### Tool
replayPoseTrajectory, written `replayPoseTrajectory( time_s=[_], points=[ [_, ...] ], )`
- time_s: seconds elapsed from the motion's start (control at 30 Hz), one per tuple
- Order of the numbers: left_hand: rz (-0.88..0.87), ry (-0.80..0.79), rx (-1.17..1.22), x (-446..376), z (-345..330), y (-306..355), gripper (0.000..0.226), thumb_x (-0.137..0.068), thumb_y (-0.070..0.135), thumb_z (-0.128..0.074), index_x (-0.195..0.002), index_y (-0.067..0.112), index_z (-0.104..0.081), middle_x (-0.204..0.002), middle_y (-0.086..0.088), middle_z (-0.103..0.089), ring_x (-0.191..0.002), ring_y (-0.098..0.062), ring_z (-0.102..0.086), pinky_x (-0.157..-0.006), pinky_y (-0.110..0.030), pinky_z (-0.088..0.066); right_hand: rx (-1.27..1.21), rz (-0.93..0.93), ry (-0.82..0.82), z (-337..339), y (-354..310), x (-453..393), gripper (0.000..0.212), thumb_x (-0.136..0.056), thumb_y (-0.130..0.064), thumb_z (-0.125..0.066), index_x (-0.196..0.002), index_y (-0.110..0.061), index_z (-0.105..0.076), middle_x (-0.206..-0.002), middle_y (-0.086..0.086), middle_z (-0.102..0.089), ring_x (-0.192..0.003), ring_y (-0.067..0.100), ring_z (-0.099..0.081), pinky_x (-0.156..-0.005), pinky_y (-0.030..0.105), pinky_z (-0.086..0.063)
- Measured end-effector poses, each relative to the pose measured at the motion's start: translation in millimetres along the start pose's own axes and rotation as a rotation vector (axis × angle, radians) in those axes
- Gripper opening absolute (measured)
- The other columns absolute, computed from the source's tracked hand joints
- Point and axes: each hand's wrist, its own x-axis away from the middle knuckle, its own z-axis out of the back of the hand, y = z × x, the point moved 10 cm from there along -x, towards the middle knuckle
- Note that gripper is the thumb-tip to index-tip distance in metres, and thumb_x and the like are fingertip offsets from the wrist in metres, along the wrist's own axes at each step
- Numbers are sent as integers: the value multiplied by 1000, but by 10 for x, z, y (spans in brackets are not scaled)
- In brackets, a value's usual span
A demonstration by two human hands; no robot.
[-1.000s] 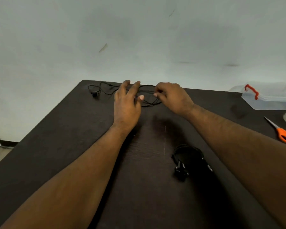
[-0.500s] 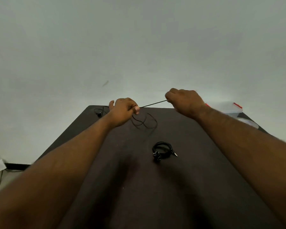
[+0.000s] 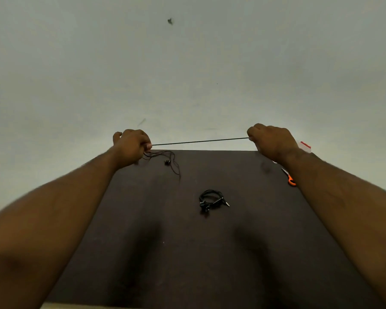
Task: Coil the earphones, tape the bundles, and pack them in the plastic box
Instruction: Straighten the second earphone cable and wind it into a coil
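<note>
L hand [image 3: 133, 144], R hand [image 3: 271, 141] pinch earphone cable [image 3: 198, 142] taut.

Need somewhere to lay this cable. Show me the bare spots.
Bare: dark brown table nearer you than the coiled black earphone bundle, and between it and the orange-handled scissors. Crowded: loose black cable under the left hand.

A thin black earphone cable [image 3: 200, 141] is stretched taut above the table's far edge, its slack [image 3: 165, 160] trailing far left. A coiled black earphone bundle [image 3: 211, 200] lies mid-table. The clear plastic box with red clasp [image 3: 305, 146] sits far right, mostly hidden.
</note>
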Motion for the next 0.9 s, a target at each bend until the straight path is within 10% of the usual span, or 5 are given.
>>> replayPoseTrajectory(
  time_s=[0.4, 0.6, 0.77, 0.9],
  points=[
    [54, 9, 24, -17, -73, -56, 31, -94, 12, -45, -73, 26, -63, -84, 14, -61, -83, -17, -61, -84, -33, -21, -46, -67, -37, -240, 23, 13, 10, -97, -16, -43, -97, -14, -53, -101, 6, -58, -80, 30, -55, -62, 33, -34],
    [142, -142, 694, 54, -277, 260, 27, -102, 21, -43, -86, 8, -60, -79, -3, -62, -72, -22, -67, -51, -16, -42, -195, -218, -154, -689, 164, 216, 16, -98, -17, -43, -96, -10, -58, -98, 12, -62, -84, 30, -58, -78, 38, -48],
    [145, -33, 709, 29, -326, 379, 27, -99, 26, -49, -83, 13, -67, -82, 4, -64, -77, -9, -58, -68, -22, -43, -310, -340, -257, -1041, 198, 407, 16, -97, -19, -48, -97, -8, -60, -112, 18, -63, -90, 31, -61, -82, 43, -51],
    [95, -112, 663, 32, -435, 597, 25, -99, 22, -50, -87, 8, -66, -82, -2, -68, -73, -10, -61, -66, -22, -47, -479, -402, -386, -1063, 22, 405, 51, -95, -38, -53, -136, -9, -47, -139, 15, -50, -105, 35, -60, -74, 39, -53]
  ],
)
